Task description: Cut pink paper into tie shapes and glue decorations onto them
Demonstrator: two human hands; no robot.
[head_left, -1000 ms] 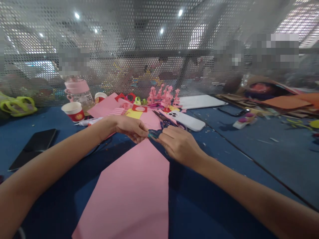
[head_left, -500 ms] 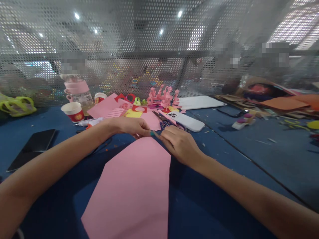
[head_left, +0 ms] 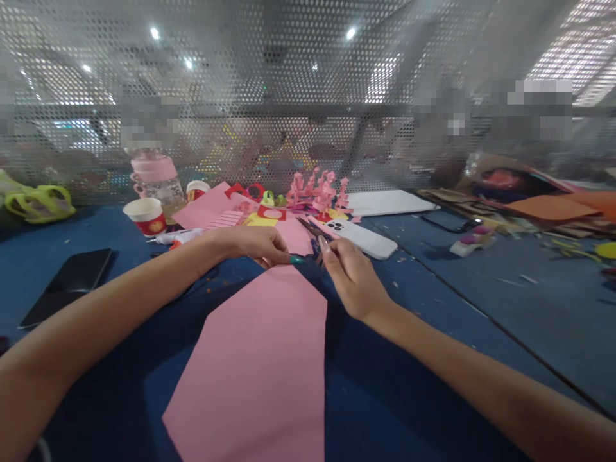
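Observation:
A large sheet of pink paper [head_left: 260, 359] with angled cut corners stretches toward me over the dark blue table. At its far edge my left hand [head_left: 257, 246] is closed, thumb and fingers pinching the top of the sheet; a teal nail shows at the tip. Just right of that edge, my right hand [head_left: 353, 276] is off the paper, with thumb and fingers drawn together. Whether anything small is between them I cannot make out. Behind its fingertips lie dark-handled scissors [head_left: 312, 227], partly covered by the hand, and a white phone [head_left: 368, 240].
Pink star-topped paper pieces [head_left: 321, 189] stand at the back among paper scraps. On the left are a paper cup [head_left: 145, 217], a pink-lidded bottle [head_left: 154, 174], a glue gun [head_left: 176, 237] and a black phone [head_left: 70, 285]. Orange sheets [head_left: 553, 206] lie far right.
My right hand has come away from the left fingertips, moving slightly right, and its thumb now points up. My left hand keeps its pinch on the paper. The view has shifted slightly.

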